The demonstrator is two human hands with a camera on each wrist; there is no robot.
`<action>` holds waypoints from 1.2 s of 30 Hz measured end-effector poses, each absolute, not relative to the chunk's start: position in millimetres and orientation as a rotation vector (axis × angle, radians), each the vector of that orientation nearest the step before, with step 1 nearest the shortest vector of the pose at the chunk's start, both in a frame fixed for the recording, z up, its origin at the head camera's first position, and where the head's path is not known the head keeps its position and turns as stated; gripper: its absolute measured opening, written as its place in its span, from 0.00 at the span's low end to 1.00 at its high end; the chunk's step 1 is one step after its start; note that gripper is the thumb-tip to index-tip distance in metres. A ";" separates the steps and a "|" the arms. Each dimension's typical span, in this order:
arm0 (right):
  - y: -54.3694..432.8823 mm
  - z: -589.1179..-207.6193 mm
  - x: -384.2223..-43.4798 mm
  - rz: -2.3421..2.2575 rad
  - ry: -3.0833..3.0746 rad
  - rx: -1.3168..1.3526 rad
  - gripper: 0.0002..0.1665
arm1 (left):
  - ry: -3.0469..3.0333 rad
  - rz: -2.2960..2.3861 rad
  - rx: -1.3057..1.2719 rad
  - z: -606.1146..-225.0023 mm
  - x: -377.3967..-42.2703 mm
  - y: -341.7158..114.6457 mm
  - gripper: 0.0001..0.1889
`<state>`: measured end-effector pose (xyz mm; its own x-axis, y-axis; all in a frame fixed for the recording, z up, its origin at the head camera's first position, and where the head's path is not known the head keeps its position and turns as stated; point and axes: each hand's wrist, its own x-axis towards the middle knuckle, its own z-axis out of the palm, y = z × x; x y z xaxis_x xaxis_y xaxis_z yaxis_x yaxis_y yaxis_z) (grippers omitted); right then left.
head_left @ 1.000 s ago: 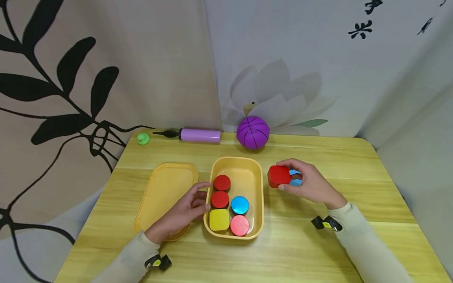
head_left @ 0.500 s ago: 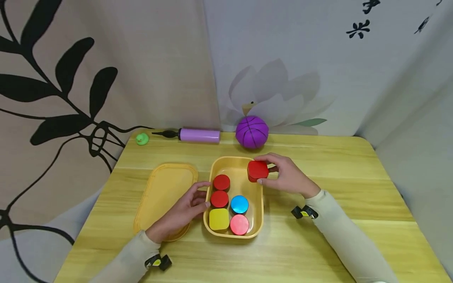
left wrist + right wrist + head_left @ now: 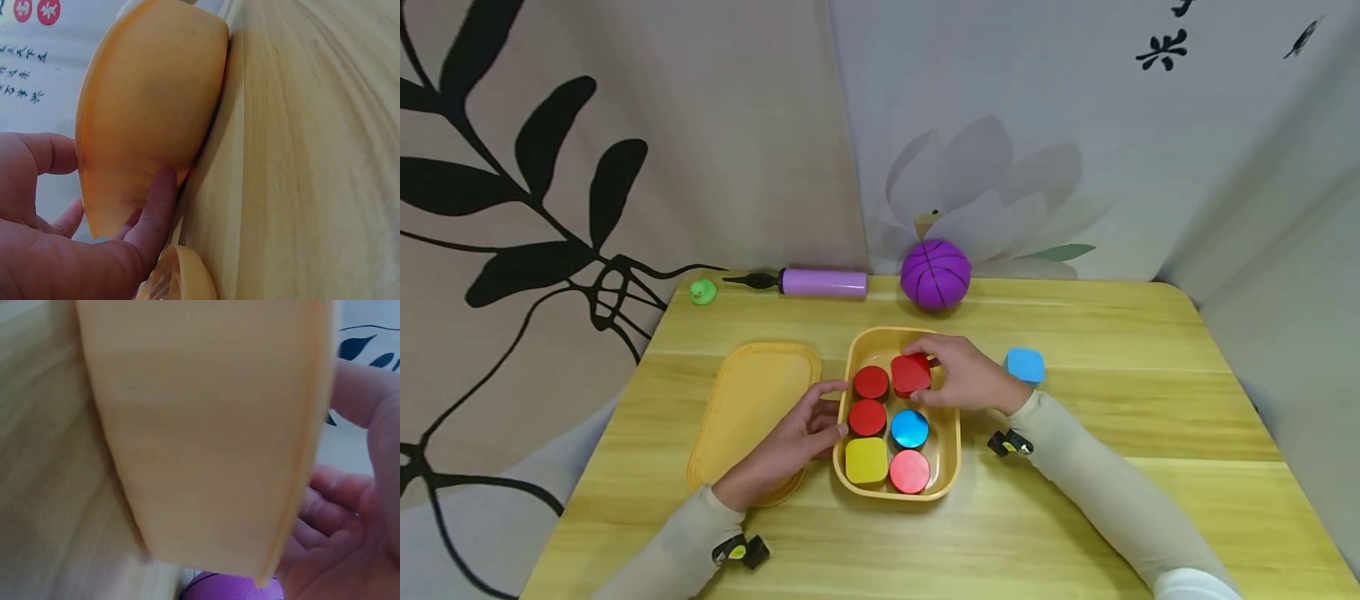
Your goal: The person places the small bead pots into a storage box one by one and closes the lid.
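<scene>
A yellow box (image 3: 953, 450) stands on the table. In it are two round red blocks (image 3: 871, 382), a square yellow block (image 3: 867, 461), a round blue block (image 3: 910, 428) and a round pink block (image 3: 910, 472). My right hand (image 3: 973, 377) pinches a rounded square red block (image 3: 911, 374) inside the box's far right part; whether it touches the bottom is hidden. The right wrist view shows only the box's outer wall and part of that hand. My left hand (image 3: 782, 446) rests its extended fingers (image 3: 161, 194) against the box's left outer wall, holding nothing.
Left of the box lies its yellow lid (image 3: 752, 392), partly beneath my left hand. A rounded square blue block (image 3: 1025, 365) sits to the right, beyond my right wrist. Along the back edge are a green duck (image 3: 703, 292), a purple pump (image 3: 823, 283) and a purple ball (image 3: 936, 275).
My right hand has carried the square red block leftward from right of the box into its far right part. The blue block shows more clearly behind the wrist. My left hand stays at the wall.
</scene>
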<state>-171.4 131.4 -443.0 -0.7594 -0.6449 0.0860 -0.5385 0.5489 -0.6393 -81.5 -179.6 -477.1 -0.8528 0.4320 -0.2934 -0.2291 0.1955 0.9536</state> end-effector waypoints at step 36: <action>116.1 -437.4 -169.1 -0.622 2.618 -1.049 0.36 | 1.941 1.697 0.205 -480.2 -83.8 -183.2 0.33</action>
